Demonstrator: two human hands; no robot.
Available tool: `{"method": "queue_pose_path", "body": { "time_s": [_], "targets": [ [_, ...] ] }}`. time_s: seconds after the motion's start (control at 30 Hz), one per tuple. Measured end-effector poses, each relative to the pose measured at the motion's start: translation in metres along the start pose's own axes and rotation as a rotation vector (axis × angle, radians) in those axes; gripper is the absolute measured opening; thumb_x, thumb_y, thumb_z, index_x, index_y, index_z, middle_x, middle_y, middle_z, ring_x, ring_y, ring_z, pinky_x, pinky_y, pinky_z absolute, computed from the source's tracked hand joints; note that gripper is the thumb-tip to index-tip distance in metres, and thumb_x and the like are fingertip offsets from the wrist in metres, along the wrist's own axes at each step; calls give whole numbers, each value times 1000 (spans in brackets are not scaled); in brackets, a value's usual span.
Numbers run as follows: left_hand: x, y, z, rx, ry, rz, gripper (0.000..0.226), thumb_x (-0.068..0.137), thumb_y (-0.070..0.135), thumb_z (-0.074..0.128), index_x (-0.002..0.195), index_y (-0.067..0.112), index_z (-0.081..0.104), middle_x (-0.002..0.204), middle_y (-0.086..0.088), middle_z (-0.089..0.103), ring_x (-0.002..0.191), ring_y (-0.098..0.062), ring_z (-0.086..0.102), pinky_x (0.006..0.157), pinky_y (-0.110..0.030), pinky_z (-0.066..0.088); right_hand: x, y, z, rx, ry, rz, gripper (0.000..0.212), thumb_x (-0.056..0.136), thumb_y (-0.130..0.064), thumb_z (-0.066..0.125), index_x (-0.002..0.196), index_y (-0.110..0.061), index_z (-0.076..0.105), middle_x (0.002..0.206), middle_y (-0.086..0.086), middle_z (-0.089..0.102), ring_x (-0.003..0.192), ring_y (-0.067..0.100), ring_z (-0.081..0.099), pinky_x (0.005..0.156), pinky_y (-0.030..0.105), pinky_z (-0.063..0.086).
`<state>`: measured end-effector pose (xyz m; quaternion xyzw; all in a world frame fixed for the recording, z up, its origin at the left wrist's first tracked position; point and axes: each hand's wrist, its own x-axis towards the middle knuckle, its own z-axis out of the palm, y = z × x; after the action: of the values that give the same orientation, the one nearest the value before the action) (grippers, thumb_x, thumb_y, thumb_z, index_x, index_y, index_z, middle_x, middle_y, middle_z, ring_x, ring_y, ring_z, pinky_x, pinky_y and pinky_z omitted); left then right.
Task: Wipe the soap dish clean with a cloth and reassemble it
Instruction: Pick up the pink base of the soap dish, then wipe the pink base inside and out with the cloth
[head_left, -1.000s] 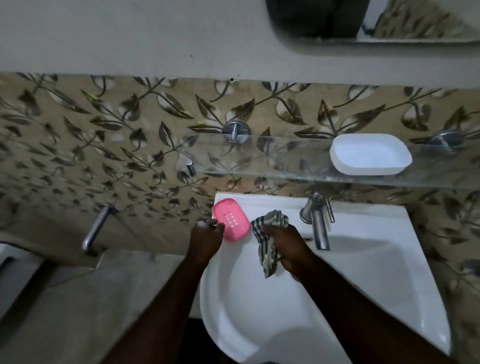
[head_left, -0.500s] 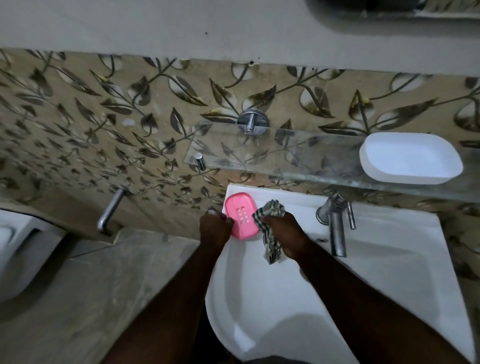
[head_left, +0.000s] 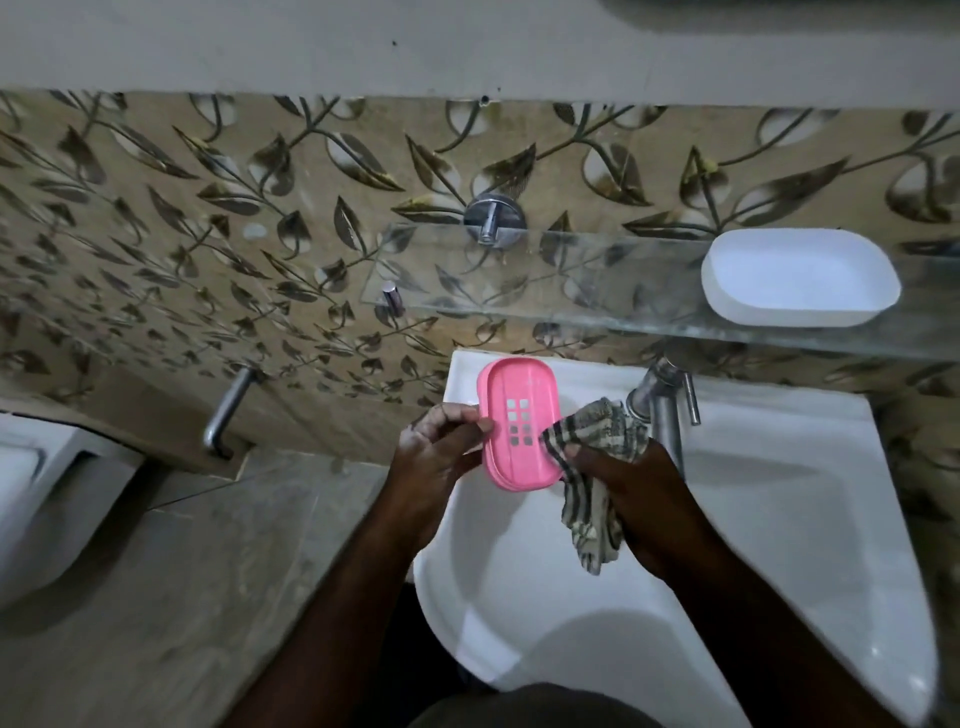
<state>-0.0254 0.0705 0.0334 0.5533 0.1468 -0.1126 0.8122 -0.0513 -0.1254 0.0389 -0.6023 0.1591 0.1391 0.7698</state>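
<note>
My left hand (head_left: 441, 447) grips the left edge of a pink soap dish insert (head_left: 519, 421), an oval tray with small square drain holes, held over the back left of the white basin (head_left: 753, 519). In my right hand (head_left: 634, 499) is a checked grey cloth (head_left: 597, 467), bunched against the insert's right edge, its tail hanging down over the bowl. The white soap dish base (head_left: 800, 278) sits apart on the glass shelf (head_left: 597, 280), up at the right.
A chrome tap (head_left: 662, 410) stands just right of the cloth. A leaf-patterned tiled wall backs the basin, with a metal spout (head_left: 226, 410) at the left. A white toilet (head_left: 36, 493) edge shows at far left.
The view has shifted and come closer. My left hand has turned the pink insert so its holed face shows more fully, and the cloth has moved up against its right side.
</note>
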Motion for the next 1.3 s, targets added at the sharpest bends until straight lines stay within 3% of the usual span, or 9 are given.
{"method": "queue_pose_path", "body": {
  "time_s": [0.17,0.3,0.4,0.5,0.73,0.9,1.0,1.13,1.3],
  "targets": [
    [-6,-10,22,-342,-123,-224,50,86,43,51,113,2,63,106,-21,68,99,-34,64,94,-49,46,-21,-4,2,89,-56,43,9,86,0,63,92,-3,69,75,21,64,61,28,58,68,46,49],
    [-6,-20,26,-450,-223,-379,75,89,58,38,137,2,48,140,-33,45,120,-43,49,101,-53,39,-26,1,4,7,-21,50,12,86,-4,65,87,-12,74,83,28,66,69,34,60,69,50,49],
    [-8,-21,28,-481,-300,-370,78,81,55,52,139,2,46,138,-31,46,117,-42,53,99,-52,43,-31,-2,-1,-72,-32,49,3,85,-12,69,85,-13,71,76,39,57,64,40,56,61,59,46],
    [-14,-21,28,-519,-388,-322,79,69,49,71,130,1,57,127,-28,58,110,-41,60,96,-54,46,-38,-11,-9,-55,-23,13,5,86,-13,68,89,-9,70,73,32,58,60,37,54,59,54,46],
    [-19,-27,30,-534,-426,-326,81,82,66,36,129,4,56,123,-21,59,103,-36,60,91,-51,48,-54,-46,-27,450,119,-81,22,89,-3,54,108,-6,64,93,12,72,69,22,69,55,34,57],
    [-25,-29,45,-525,-452,-342,94,65,64,72,134,5,52,130,-21,55,112,-37,58,95,-51,47,-71,-55,-21,-105,-87,-111,15,85,1,63,82,-9,73,71,24,70,56,37,65,58,50,55],
    [-30,-28,57,-476,-463,-330,89,72,66,63,135,4,53,133,-21,57,118,-36,57,103,-49,42,-65,-52,-11,-127,-64,-133,9,85,-1,66,87,-6,72,80,22,73,71,40,70,71,58,57],
    [-36,-35,69,-420,-344,-308,82,71,62,69,133,10,56,129,-17,61,117,-32,59,97,-45,48,-46,-51,4,-43,53,-203,10,84,-6,68,89,-13,73,85,11,75,81,32,73,78,56,56],
    [-30,-40,71,-428,-253,-325,69,81,64,52,105,2,71,99,-19,72,90,-29,70,83,-38,56,-57,-33,12,-414,-29,-263,8,76,-14,68,80,-16,74,72,3,74,69,14,71,68,42,59]
  ]
}}
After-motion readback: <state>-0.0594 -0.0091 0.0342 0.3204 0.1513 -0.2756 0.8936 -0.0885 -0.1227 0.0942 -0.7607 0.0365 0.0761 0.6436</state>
